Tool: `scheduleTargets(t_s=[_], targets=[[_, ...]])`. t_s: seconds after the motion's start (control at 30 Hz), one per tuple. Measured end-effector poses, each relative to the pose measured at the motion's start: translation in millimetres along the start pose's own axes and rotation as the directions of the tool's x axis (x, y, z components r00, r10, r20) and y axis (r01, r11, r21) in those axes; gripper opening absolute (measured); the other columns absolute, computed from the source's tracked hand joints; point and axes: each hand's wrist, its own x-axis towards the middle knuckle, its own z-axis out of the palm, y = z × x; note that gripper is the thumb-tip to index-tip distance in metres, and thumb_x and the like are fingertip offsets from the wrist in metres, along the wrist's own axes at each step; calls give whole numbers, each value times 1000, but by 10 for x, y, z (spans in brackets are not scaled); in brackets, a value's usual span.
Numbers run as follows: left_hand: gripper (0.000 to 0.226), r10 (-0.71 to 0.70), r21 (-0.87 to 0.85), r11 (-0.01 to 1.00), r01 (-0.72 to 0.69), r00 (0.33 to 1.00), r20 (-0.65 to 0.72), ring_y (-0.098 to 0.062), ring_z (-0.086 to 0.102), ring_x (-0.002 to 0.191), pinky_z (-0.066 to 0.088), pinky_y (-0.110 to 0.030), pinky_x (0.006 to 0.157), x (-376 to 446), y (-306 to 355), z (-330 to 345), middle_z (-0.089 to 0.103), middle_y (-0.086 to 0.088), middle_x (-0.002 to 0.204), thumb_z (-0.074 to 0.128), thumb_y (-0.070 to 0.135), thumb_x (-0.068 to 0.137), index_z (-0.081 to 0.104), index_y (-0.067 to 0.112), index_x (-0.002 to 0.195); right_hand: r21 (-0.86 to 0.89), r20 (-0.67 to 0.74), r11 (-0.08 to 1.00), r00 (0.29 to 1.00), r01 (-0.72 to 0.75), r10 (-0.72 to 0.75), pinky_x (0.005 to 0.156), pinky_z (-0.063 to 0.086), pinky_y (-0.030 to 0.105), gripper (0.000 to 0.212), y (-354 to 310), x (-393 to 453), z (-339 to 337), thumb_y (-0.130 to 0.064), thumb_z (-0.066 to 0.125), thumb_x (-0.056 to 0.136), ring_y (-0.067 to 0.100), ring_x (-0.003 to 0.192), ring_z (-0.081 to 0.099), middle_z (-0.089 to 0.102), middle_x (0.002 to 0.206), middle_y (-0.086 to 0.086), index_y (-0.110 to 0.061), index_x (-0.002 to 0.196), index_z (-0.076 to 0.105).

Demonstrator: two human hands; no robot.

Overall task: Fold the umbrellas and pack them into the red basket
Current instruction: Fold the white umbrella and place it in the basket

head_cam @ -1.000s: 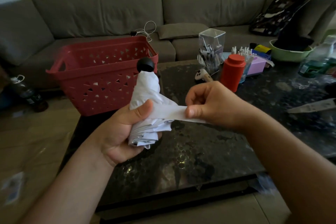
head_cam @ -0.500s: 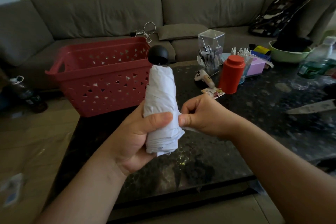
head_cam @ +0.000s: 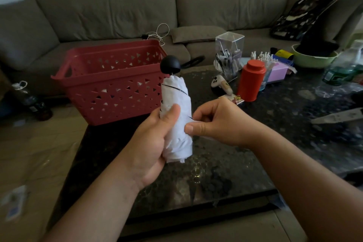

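A white folded umbrella (head_cam: 177, 102) with a round black knob on top stands upright above the dark table, rolled into a tight bundle. My left hand (head_cam: 151, 141) grips its lower half, thumb pressed across the front. My right hand (head_cam: 214, 122) pinches the umbrella's strap against the right side of the roll, thumb and curled fingers touching the fabric. The red basket (head_cam: 112, 84) with triangular holes stands on the table's far left corner, just behind and left of the umbrella. I cannot see what lies inside it.
A dark speckled table (head_cam: 225, 163) carries a red canister (head_cam: 251, 80), a clear pen holder (head_cam: 228, 55), a white game controller (head_cam: 222, 84), a pink box, a green bowl (head_cam: 314, 59) and bottles at the right. A grey sofa (head_cam: 117, 15) runs along the back.
The loose strap that my right hand held out to the side has been drawn round the umbrella. The bundle has turned upright and become a tight roll.
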Motion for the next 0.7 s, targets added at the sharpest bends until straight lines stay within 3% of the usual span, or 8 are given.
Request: scheduleTargets(t_s=[0.1, 0.2, 0.33, 0.47, 0.53, 0.63, 0.7], targets=[[66, 97, 152, 984, -89, 994, -46, -20, 75, 83, 57, -26, 55, 0, -20, -5, 77, -3, 96, 84, 34, 71, 60, 13, 130, -62, 14, 998, 1000, 11, -10, 51, 38, 19, 41, -42, -3, 7, -57, 77, 75, 6, 53, 46, 59, 55, -5, -17, 69, 73], [69, 77, 192, 980, -61, 994, -79, -18, 73, 72, 51, -31, 45, 22, -13, -58, 75, -5, 90, 85, 29, 64, 61, 14, 127, -137, 46, 991, 999, -5, 12, 50, 37, 22, 57, -50, -7, 0, -66, 71, 74, 9, 50, 43, 51, 54, 2, -12, 59, 63], [71, 8, 204, 979, 21, 991, -137, -23, 70, 70, 46, -30, 50, 69, 0, -151, 74, -12, 91, 87, 32, 61, 64, 6, 123, -161, 106, 985, 991, -60, 77, 52, 36, 29, 65, -101, -6, -52, -64, 72, 82, 14, 52, 40, 44, 56, 5, -5, 60, 56], [70, 6, 205, 978, 23, 990, -140, -20, 67, 63, 42, -25, 42, 88, -32, -108, 72, -13, 87, 88, 29, 65, 62, 1, 124, -165, 139, 982, 983, -94, 117, 49, 34, 22, 57, -122, -15, -141, -58, 74, 86, 10, 50, 36, 39, 52, -3, -18, 53, 51], [66, 2, 182, 983, 20, 993, -117, -21, 67, 68, 44, -28, 49, 93, -36, -92, 72, -11, 89, 94, 24, 73, 62, 2, 126, -146, 149, 984, 981, -104, 126, 49, 34, 22, 55, -110, -20, -164, -59, 74, 85, 11, 50, 37, 40, 52, -3, -19, 54, 52], [54, -23, 74, 997, 28, 998, -64, -32, 65, 89, 43, -45, 76, 110, -40, -119, 70, -14, 101, 86, 20, 74, 67, 6, 123, -76, 167, 993, 981, -90, 102, 50, 35, 23, 57, -93, -20, -139, -61, 72, 82, 14, 52, 38, 41, 56, 3, -13, 58, 56], [46, -43, 8, 999, 43, 999, -21, -32, 64, 95, 50, -42, 77, 110, -20, -127, 70, -15, 103, 81, 14, 76, 70, 8, 120, -22, 165, 996, 982, -86, 89, 52, 35, 24, 57, -67, -25, -116, -60, 71, 84, 15, 53, 38, 42, 58, 6, -12, 58, 56]])
